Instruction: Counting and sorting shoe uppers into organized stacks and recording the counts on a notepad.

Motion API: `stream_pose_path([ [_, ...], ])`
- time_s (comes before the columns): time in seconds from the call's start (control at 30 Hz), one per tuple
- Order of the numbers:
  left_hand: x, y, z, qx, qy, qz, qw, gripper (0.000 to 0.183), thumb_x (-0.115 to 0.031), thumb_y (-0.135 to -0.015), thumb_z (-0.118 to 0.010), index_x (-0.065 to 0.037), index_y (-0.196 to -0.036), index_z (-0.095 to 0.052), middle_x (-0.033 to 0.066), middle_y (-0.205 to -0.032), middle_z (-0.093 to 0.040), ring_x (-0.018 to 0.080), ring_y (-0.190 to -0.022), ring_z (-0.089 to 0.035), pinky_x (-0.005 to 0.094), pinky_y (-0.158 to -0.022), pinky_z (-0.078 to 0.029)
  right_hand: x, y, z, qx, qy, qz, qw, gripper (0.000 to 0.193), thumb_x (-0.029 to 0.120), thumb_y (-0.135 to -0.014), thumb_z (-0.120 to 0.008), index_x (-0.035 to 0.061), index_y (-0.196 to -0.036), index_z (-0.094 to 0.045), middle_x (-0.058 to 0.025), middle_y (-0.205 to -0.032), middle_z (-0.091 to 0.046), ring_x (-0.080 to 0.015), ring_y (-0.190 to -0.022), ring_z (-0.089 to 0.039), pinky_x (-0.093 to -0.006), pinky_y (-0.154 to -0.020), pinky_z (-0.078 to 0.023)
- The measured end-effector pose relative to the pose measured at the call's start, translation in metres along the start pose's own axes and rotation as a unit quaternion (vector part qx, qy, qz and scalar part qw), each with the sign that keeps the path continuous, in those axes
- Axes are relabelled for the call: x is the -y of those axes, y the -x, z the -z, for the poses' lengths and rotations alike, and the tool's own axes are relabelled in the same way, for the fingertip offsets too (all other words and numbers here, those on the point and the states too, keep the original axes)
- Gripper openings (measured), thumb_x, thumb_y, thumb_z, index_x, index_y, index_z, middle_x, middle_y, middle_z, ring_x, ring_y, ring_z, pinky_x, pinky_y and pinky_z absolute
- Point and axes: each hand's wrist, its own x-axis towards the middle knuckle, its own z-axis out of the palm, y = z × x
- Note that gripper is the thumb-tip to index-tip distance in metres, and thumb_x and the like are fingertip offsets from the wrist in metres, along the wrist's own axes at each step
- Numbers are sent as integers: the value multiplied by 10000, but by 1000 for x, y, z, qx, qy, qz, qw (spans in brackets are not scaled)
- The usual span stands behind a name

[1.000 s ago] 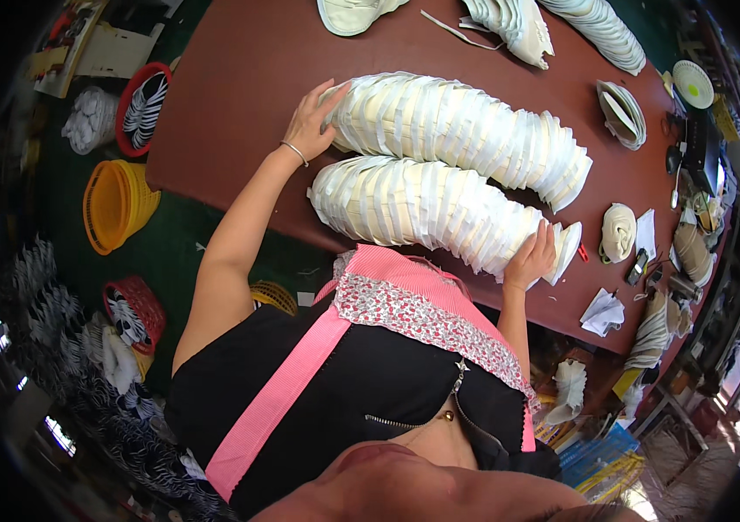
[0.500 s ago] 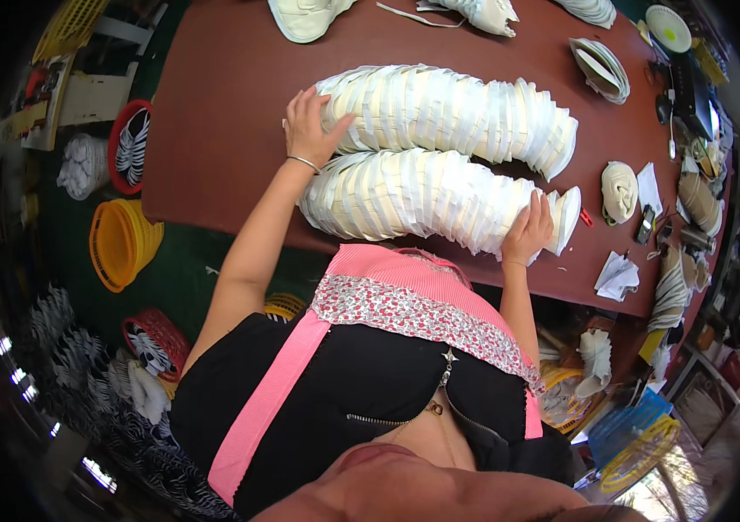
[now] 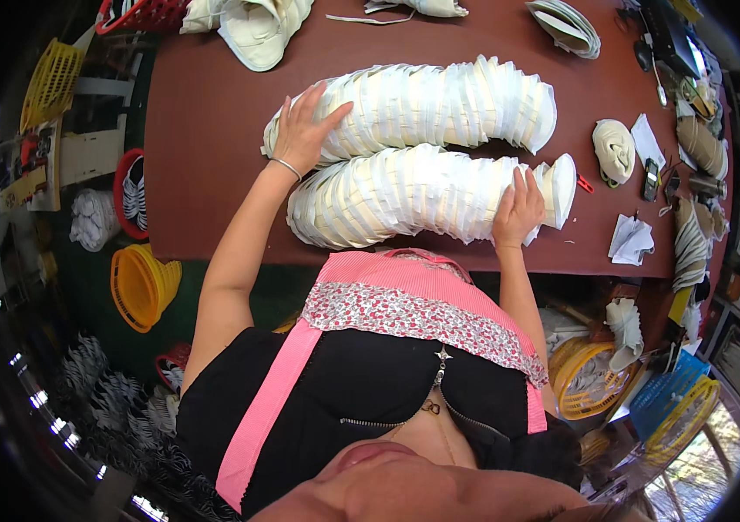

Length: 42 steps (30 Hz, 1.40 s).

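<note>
Two long rows of cream and whitish fabric pieces lie side by side, each packed face to face in a slightly curved line: a far row [image 3: 440,104] and a near row [image 3: 422,193]. My left hand [image 3: 305,130] rests on the left end of the far row, thumb and fingers spread. My right hand [image 3: 520,209] lies on the near row close to its right end, fingers stretched over the tops of the pieces. Neither hand grips anything visibly. Under both rows is a reddish-brown table [image 3: 205,174].
Right of the rows lie a rolled cream bundle [image 3: 614,150], a red clip [image 3: 584,184], folded papers [image 3: 631,239] and a small dark device [image 3: 651,178]. At the far side are cream shoe-like pieces [image 3: 261,30] and a fabric stack [image 3: 564,28]. Yellow baskets [image 3: 139,287] stand on the floor, left.
The view has shifted slightly. The far row has slid a little left relative to the near row, my left hand still on its end. My right hand stays on the near row.
</note>
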Motion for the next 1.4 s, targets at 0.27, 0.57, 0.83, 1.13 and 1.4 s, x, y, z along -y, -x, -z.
stream_pose_path([
  [0.27,-28,-31,13,-98,67,61,991,245,-305,-869,-681,-152,-1059,-661,130,-1449,-470,371,-1342,-428,525,-1069,-364,-5,5,-3,-5,-29,-30,999,406,269,-920,-561,157,-1302,-641,-83,-1377,-563,-292,-1207,-517,-454,-1049,-313],
  [0.57,-46,-69,-18,-106,93,163,977,226,-159,-796,-676,-89,-1006,-632,160,-1386,-515,380,-1281,-471,489,-1061,-386,-7,5,-4,9,-52,-38,998,449,319,-906,-556,155,-1320,-618,-91,-1404,-540,-281,-1240,-500,-472,-1061,-294],
  [0.83,-49,-92,2,3,154,-93,984,466,129,-719,-546,-158,-1072,-649,103,-1485,-451,355,-1294,-481,450,-1049,-448,-15,1,-2,11,-91,-24,996,463,326,-892,-581,129,-1309,-618,-109,-1401,-540,-297,-1210,-505,-462,-1050,-304],
  [1.13,-110,-116,12,79,-55,98,991,513,-576,-807,-678,-81,-933,-633,174,-1484,-447,387,-1300,-470,496,-1012,-434,-23,1,0,32,-137,-23,990,504,345,-877,-596,124,-1330,-591,-114,-1422,-508,-300,-1233,-471,-487,-1057,-283],
  [1.4,-101,-111,-3,31,50,90,994,458,-318,-775,-729,-59,-1136,-620,198,-1470,-448,403,-1296,-465,491,-1050,-398,-32,-2,2,62,-174,-4,983,537,348,-868,-616,101,-1343,-567,-127,-1437,-477,-311,-1241,-449,-495,-1053,-279],
])
